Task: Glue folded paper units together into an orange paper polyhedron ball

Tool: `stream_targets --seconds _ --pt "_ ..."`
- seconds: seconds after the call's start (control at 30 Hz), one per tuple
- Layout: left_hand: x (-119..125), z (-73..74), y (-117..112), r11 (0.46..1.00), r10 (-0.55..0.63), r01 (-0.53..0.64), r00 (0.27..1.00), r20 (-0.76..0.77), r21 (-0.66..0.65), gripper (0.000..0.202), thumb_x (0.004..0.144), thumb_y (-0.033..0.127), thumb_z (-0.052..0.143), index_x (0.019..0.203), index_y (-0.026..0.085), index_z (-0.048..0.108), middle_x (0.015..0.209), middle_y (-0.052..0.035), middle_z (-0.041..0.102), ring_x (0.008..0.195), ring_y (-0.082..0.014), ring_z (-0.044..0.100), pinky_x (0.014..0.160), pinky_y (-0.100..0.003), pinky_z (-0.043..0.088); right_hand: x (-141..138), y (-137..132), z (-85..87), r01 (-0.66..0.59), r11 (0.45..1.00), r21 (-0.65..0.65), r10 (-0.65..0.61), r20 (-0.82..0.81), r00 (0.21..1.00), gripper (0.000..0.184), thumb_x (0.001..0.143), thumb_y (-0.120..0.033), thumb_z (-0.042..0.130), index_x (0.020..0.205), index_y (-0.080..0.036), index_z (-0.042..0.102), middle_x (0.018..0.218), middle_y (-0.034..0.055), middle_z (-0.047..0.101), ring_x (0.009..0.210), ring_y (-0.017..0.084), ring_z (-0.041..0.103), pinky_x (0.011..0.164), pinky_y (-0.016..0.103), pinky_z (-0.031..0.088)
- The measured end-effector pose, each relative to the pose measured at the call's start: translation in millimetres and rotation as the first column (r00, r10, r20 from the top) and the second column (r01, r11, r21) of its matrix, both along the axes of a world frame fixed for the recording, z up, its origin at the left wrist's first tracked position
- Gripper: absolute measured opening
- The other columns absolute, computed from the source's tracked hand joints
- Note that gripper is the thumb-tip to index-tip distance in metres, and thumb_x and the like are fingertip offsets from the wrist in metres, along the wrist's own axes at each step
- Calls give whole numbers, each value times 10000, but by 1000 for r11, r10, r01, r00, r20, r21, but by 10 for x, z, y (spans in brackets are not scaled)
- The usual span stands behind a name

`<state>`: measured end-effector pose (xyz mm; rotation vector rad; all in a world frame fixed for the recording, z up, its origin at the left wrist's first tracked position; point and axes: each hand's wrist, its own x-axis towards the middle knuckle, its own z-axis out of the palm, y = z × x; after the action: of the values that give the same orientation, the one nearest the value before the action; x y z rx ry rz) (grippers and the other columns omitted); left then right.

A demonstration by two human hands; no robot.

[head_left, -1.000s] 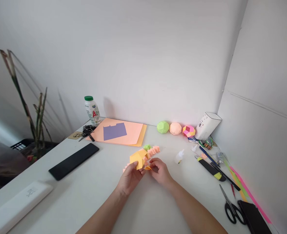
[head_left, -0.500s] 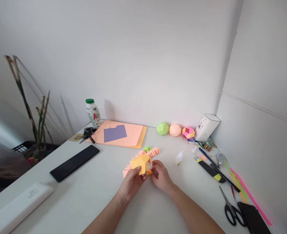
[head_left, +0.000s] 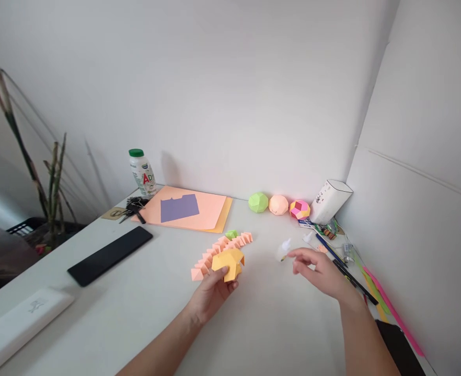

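Observation:
My left hand point(head_left: 210, 292) grips a partly built yellow-orange folded paper shape point(head_left: 228, 262) just above the white table point(head_left: 136, 313). Behind it lies a row of folded peach paper units point(head_left: 218, 251) with a small green unit point(head_left: 231, 234) at its far end. My right hand point(head_left: 317, 270) is off to the right, fingers apart and holding nothing, its fingertips close to a small clear glue bottle point(head_left: 282, 250).
Peach and yellow sheets with a purple piece point(head_left: 187, 209) lie at the back. Three paper balls point(head_left: 278, 204), a white box point(head_left: 330, 201), pens and a cutter point(head_left: 344, 263) crowd the right corner. A black bar point(head_left: 110, 255), keys point(head_left: 130, 209), a bottle point(head_left: 141, 172) stand left.
My right hand has let go of the yellow-orange shape and moved right toward the glue bottle. The left hand still holds the shape. The view shifted slightly.

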<state>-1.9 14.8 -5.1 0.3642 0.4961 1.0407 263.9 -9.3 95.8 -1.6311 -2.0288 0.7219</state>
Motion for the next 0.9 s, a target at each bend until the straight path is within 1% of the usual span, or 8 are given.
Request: stream_targets --seconds 0.1,0.17,0.23,0.33,0.47,0.67,0.77,0.9 --pt "-7 2 6 1000 13 -13 1000 6 -16 233 766 180 633 996 168 599 910 -60 635 702 -134 580 612 -267 490 4 27 -30 -198 936 -292 216 30 976 206 809 -364 542 950 -262 651 766 19 696 683 178 660 546 241 483" --pt "-11 6 2 1000 17 -16 1000 9 -23 215 760 183 640 972 165 607 886 -56 640 690 -129 580 615 -265 491 -30 139 -216 42 991 -124 -11 246 969 205 747 -371 605 876 -219 653 729 55 681 616 204 645 492 260 450" --pt "-13 10 -4 1000 14 -13 1000 10 -28 207 753 188 650 955 163 613 854 -56 645 673 -125 578 617 -264 492 -60 309 -471 304 935 184 -349 313 884 278 695 -334 642 920 -172 620 801 124 669 730 270 644 554 311 458" --pt "-14 27 -8 1000 11 -10 999 32 -28 208 747 189 658 949 166 616 852 -57 647 675 -125 582 612 -261 491 -88 567 -851 371 900 229 -390 47 919 580 618 -331 690 1137 -169 486 972 129 651 777 250 637 629 333 479" --pt "-17 57 -4 998 27 -25 999 46 -50 195 732 182 670 921 164 621 837 -58 652 665 -130 596 597 -254 496 -150 714 -1113 403 903 146 -361 -249 899 429 734 -302 555 1120 -186 408 1037 104 635 719 182 630 663 336 498" --pt "-20 41 15 996 31 -25 998 62 -90 218 744 172 660 957 167 616 892 -69 661 715 -141 622 646 -260 520 -426 434 -641 85 985 151 -66 -126 990 319 759 -310 603 1041 -212 491 952 48 642 822 188 611 709 317 504" --pt "-24 35 15 995 47 -43 998 49 -87 207 757 166 647 962 159 617 910 -72 659 743 -145 626 657 -253 525 -591 213 -289 -216 945 246 192 117 974 267 798 -259 592 1063 -247 558 936 51 636 880 209 569 754 346 488" --pt "-31 27 11 995 71 -69 997 40 -68 203 751 161 652 952 149 625 850 -60 659 713 -142 622 674 -260 533 -724 44 -107 -313 900 304 237 262 936 292 826 -223 561 1117 -254 557 887 63 635 819 218 555 689 356 501"
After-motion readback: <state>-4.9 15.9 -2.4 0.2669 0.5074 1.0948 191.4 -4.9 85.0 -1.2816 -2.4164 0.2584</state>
